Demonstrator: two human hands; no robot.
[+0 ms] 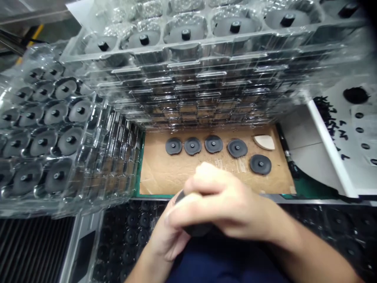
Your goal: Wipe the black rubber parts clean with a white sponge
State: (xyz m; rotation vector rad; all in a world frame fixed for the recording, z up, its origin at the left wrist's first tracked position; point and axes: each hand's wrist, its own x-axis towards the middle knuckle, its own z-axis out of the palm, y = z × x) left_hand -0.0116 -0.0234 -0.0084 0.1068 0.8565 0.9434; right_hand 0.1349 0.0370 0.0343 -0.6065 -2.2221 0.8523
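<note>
My left hand (166, 234) and my right hand (218, 204) are close together low in the view, both gripping a dark rubber disc part (196, 230). My right fingers cover most of it, so its shape is largely hidden. Just beyond my hands, several dark grey discs with central holes (213, 144) lie in a row on a brown cardboard sheet (218, 177). A cream wedge-shaped piece (264, 142) lies at the row's right end.
Stacked clear blister trays (188, 70) holding dark discs with black stems rise ahead, and more (53, 133) stand at left. A white-edged bin (332, 149) with small black pieces sits right. Dark parts (126, 236) fill the area below the cardboard.
</note>
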